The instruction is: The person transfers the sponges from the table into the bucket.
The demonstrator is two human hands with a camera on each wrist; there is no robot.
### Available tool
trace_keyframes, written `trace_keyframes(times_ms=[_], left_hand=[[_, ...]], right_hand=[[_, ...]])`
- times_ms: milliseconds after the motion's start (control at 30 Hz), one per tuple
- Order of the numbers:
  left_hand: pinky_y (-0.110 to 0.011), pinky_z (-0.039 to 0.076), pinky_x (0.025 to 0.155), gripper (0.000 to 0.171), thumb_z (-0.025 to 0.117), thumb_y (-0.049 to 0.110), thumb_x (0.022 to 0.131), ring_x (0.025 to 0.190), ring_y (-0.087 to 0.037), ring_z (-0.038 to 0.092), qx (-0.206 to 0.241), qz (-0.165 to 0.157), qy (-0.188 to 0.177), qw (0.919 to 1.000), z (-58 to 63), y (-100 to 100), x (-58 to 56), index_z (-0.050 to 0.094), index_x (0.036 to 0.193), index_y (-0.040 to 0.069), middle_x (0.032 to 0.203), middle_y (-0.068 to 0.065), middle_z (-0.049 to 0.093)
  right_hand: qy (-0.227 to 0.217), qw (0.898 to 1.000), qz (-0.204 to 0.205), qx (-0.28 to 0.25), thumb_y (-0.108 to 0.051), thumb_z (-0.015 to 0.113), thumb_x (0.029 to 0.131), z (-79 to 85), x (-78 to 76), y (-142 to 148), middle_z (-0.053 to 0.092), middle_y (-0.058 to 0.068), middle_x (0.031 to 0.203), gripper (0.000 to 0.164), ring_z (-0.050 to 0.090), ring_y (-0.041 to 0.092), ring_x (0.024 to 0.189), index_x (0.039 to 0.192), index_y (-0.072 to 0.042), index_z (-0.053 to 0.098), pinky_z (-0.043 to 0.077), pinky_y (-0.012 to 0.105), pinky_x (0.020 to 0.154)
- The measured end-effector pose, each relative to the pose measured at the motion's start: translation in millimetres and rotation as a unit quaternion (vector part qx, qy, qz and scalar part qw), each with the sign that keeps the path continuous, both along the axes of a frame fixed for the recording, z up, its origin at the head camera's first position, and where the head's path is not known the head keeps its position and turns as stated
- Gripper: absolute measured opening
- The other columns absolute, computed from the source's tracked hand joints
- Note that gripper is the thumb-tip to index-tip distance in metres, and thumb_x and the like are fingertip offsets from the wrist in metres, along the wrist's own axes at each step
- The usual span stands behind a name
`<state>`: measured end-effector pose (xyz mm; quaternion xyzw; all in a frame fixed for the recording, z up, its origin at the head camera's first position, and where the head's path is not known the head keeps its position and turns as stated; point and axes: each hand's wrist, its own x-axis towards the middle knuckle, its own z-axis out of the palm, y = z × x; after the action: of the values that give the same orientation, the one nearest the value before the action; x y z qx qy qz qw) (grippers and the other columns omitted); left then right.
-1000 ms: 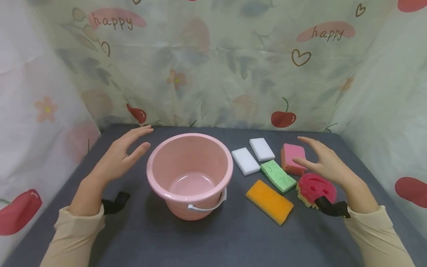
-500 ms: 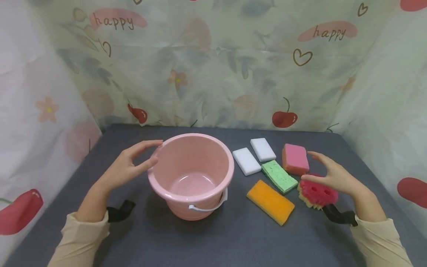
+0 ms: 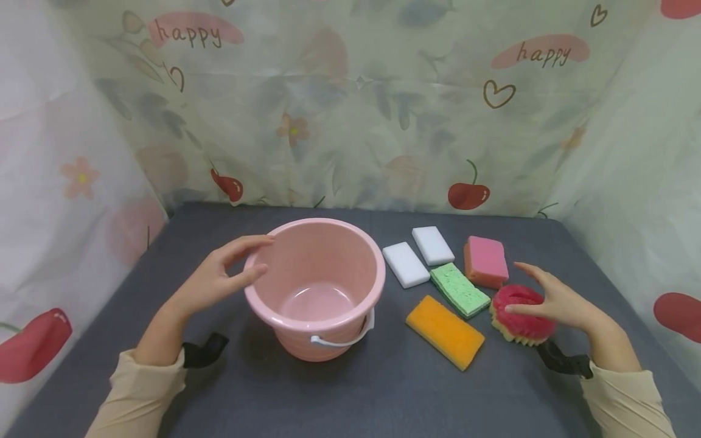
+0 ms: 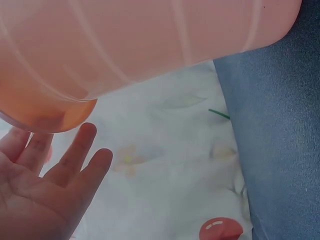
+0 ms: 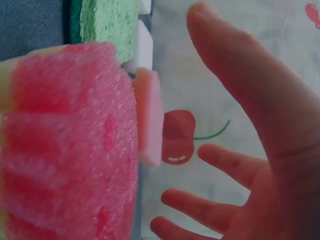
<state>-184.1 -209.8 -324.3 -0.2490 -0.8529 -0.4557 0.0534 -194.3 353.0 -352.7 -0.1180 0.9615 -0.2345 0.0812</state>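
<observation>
A pink bucket [image 3: 314,323] with a white handle [image 3: 342,342] stands upright left of centre. My left hand [image 3: 210,283] is at its left rim, thumb and fingers apart; in the left wrist view the fingers [image 4: 77,147] are extended close to the rim, and I cannot tell whether they touch it. My right hand [image 3: 572,310] hovers with spread thumb and fingers over a red-and-yellow sponge [image 3: 520,328] with a scalloped edge, holding nothing. The right wrist view shows this sponge [image 5: 70,150] apart from the thumb [image 5: 230,60].
Left of the right hand lie an orange sponge [image 3: 445,331], a green sponge [image 3: 459,289], a pink block sponge [image 3: 486,260] and two white sponges [image 3: 406,264]. The dark table [image 3: 372,389] is enclosed by patterned cloth walls [image 3: 356,140].
My left hand has moved right and toward me, from beside the bucket to its rim. The right hand has moved toward me and right, from the pink block sponge to over the red-and-yellow one.
</observation>
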Motion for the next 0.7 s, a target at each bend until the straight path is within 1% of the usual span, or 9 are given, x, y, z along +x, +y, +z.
trace_keyframes(times_ms=[100,200,300,500,600,700], left_hand=[[-0.007,0.034,0.096,0.045,0.064,0.013,0.087,0.119,0.009,0.042,0.004,-0.004,-0.008,0.9999,-0.3,0,-0.3,0.052,0.131,0.010,0.137,-0.005,0.050],[-0.007,0.034,0.096,0.046,0.064,0.013,0.087,0.120,0.009,0.042,0.005,-0.006,-0.012,0.9999,-0.4,0,-0.3,0.051,0.131,0.010,0.137,-0.005,0.049],[-0.007,0.034,0.096,0.046,0.063,0.012,0.088,0.120,0.008,0.042,0.008,-0.008,-0.015,0.9998,-0.3,0,0.0,0.051,0.132,0.010,0.138,-0.005,0.048],[-0.008,0.035,0.096,0.045,0.063,0.012,0.088,0.120,0.006,0.043,0.009,-0.012,-0.015,0.9998,-0.6,0,-0.2,0.051,0.132,0.010,0.137,-0.005,0.048],[-0.008,0.035,0.096,0.045,0.063,0.011,0.088,0.119,0.006,0.044,0.010,-0.013,-0.012,0.9998,-0.9,0,-0.6,0.051,0.131,0.010,0.137,-0.005,0.049],[-0.008,0.035,0.096,0.045,0.063,0.011,0.088,0.119,0.006,0.043,0.010,-0.013,-0.011,0.9998,-0.9,0,-1.0,0.052,0.131,0.010,0.136,-0.005,0.049]], right_hand=[[-0.020,1.000,-0.001,-0.004,-0.037,0.077,0.072,-5.1,0.4,4,0.028,0.035,0.137,0.099,0.030,0.050,0.117,0.142,0.004,0.019,0.049,0.059,0.081],[-0.038,0.999,-0.002,-0.012,-0.037,0.079,0.069,-10.0,0.4,6,0.033,0.035,0.132,0.104,0.034,0.050,0.113,0.142,0.005,0.019,0.054,0.050,0.073],[-0.045,0.999,-0.002,-0.012,-0.036,0.081,0.066,-14.1,0.5,8,0.037,0.034,0.127,0.106,0.037,0.048,0.110,0.141,0.005,0.019,0.055,0.044,0.069],[-0.068,0.997,0.004,-0.023,-0.034,0.081,0.066,-18.6,1.9,11,0.040,0.032,0.124,0.106,0.040,0.046,0.110,0.141,0.006,0.017,0.055,0.040,0.068],[-0.076,0.996,0.016,-0.034,-0.032,0.082,0.067,-19.4,2.4,12,0.041,0.031,0.124,0.106,0.041,0.044,0.110,0.141,0.006,0.017,0.055,0.038,0.068],[-0.070,0.996,0.028,-0.044,-0.030,0.083,0.065,-19.8,2.9,12,0.042,0.030,0.123,0.105,0.041,0.043,0.110,0.140,0.007,0.018,0.055,0.037,0.067]])
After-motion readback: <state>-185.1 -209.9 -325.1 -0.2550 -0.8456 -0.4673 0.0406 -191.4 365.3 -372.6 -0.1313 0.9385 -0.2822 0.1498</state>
